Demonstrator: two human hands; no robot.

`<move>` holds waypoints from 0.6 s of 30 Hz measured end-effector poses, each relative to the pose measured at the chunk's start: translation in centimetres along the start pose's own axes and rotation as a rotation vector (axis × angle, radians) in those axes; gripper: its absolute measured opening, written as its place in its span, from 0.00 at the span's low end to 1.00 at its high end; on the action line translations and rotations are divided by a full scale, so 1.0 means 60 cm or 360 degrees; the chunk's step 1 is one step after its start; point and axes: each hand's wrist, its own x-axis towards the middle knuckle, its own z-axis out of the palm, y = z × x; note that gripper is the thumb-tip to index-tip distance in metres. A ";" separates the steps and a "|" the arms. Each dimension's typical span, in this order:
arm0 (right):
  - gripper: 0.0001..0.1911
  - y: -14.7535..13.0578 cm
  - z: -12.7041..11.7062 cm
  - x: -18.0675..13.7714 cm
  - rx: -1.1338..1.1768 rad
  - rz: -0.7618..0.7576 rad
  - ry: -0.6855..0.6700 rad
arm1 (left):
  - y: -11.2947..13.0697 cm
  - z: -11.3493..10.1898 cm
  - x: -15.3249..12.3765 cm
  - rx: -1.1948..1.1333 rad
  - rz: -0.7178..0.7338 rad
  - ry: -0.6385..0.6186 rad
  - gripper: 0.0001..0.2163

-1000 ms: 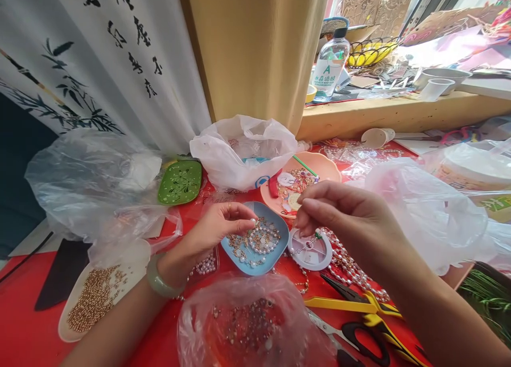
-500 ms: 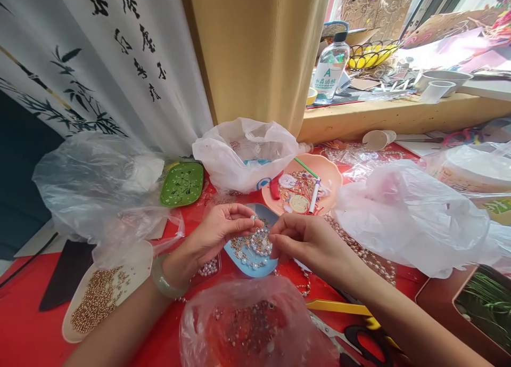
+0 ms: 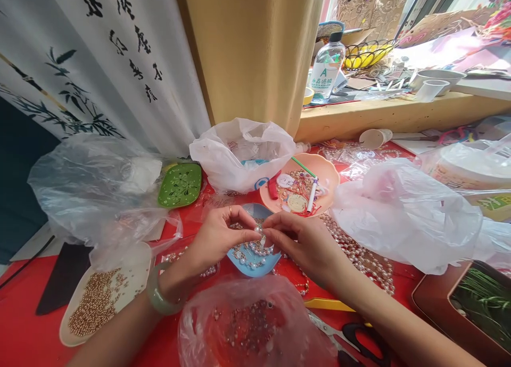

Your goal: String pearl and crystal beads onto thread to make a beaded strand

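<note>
Above the blue dish (image 3: 259, 271), my left hand (image 3: 219, 236) pinches a white pearl bead (image 3: 258, 230) between thumb and forefinger. My right hand (image 3: 305, 242) meets it there, its thumb and finger closed right beside the bead. Whatever lies between the right fingertips is too small to make out. Under both hands, the dish holds pearl strands (image 3: 251, 259) and gold-coloured pieces. A small box of loose pearls is partly hidden behind my left wrist.
A cream tray of gold beads (image 3: 90, 303) lies left. In front sits a plastic bag of beads (image 3: 255, 324), with scissors (image 3: 343, 337) to its right. Behind are a peach plate (image 3: 333, 180), a green dish (image 3: 180, 184) and white plastic bags (image 3: 403, 212). Pearl strings (image 3: 365, 255) lie right.
My hands have come together: the right fingertips, apart from the left before, now meet at the pearl bead. The bead has moved slightly right and down.
</note>
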 end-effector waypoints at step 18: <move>0.07 0.025 -0.003 0.009 -0.0291 -0.0006 0.0090 | -0.011 -0.030 0.014 0.0668 0.0090 -0.0106 0.03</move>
